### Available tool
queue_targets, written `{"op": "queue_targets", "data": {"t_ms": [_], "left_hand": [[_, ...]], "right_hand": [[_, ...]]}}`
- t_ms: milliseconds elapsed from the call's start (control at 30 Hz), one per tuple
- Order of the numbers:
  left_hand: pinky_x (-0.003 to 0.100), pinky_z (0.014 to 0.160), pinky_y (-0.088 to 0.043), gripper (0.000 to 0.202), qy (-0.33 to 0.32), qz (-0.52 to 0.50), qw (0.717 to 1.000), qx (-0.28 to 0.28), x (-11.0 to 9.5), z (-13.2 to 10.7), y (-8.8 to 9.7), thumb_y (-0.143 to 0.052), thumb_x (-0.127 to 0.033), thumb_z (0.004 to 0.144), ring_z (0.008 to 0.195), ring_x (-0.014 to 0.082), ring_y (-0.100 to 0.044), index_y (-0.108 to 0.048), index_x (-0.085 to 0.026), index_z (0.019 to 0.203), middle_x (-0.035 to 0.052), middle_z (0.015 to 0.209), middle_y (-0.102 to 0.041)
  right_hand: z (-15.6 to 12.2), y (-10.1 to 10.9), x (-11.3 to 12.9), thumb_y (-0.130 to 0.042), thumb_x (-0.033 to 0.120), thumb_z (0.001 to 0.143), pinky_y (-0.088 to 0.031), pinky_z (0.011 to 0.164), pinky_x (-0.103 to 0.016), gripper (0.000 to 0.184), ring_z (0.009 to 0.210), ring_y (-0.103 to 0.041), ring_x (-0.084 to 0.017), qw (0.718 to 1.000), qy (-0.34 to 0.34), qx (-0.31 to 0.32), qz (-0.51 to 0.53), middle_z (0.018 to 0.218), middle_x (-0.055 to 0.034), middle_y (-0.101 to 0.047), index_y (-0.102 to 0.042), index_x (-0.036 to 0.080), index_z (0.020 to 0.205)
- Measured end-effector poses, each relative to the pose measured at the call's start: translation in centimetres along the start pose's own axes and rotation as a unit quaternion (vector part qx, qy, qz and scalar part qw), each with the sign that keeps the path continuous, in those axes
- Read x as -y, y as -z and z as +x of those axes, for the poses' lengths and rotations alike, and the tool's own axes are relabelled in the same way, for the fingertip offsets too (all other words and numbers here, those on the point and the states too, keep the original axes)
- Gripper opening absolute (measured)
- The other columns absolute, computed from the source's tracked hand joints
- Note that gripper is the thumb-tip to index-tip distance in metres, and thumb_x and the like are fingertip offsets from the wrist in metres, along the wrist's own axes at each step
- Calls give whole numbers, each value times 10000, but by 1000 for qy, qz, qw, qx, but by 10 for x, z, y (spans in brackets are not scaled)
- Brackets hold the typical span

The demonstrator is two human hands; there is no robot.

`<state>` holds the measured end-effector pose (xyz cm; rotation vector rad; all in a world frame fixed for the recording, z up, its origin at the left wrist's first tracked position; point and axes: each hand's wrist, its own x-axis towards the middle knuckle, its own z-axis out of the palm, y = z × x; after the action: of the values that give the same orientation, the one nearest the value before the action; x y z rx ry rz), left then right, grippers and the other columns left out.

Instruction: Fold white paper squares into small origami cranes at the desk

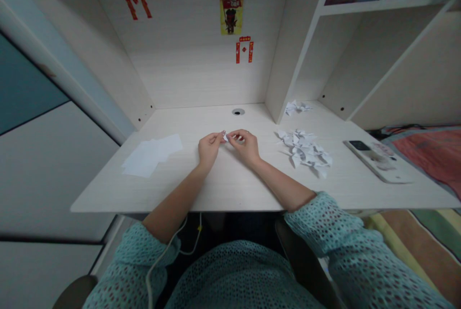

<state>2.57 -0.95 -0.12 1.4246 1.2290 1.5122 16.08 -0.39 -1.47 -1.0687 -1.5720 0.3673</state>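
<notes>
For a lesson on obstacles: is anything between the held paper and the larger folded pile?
Only the right hand, touching the held paper; beyond that hand, nothing visible blocks the larger folded pile.

Dim, diffuse light is noted across the desk (248, 189); deep shadow is found beneath it. Wide-angle stretching is observed toward the edges. Fine detail on the paper piece (225, 137) is softened.

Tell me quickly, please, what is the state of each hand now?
Left hand: closed, pinching a small white paper piece.
Right hand: closed in a loose pinch, holding the same piece from its other side.
</notes>
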Motion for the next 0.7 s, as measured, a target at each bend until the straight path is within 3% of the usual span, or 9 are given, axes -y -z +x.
{"op": "queue_targets", "data": {"t_ms": [200, 367, 700], "left_hand": [[287, 715, -504, 270, 20, -46, 999, -1, 4, 3, 0, -659, -384, 711, 739, 180, -661, -692, -139, 819, 69, 803, -713], [289, 727, -508, 248, 0, -20, 1000, -19, 3, 3, 1, -649, -371, 722, 748, 179, -662, -698, -145, 811, 71, 815, -714], [306, 747, -516, 230, -31, -19, 999, -18, 4, 4, 2, -634, -363, 736, 748, 179, -666, -700, -162, 827, 63, 829, -716]], "right_hand": [[0, -1, -2, -607, 416, 784, -461, 710, -300, 217, 718, -596, -167, 1000, 7, -2, 29, 838, -26, -703, -700, 231, 847], [0, -2, -1, -690, 476, 691, -470, 719, -313, 291, 738, -610, -181, 1000, -2, 4, 27, 842, -32, -707, -708, 233, 850], [-1, -1, 0, -666, 446, 725, -475, 727, -306, 249, 769, -633, -177, 998, -17, 7, 61, 874, -23, -724, -720, 241, 857]]}}
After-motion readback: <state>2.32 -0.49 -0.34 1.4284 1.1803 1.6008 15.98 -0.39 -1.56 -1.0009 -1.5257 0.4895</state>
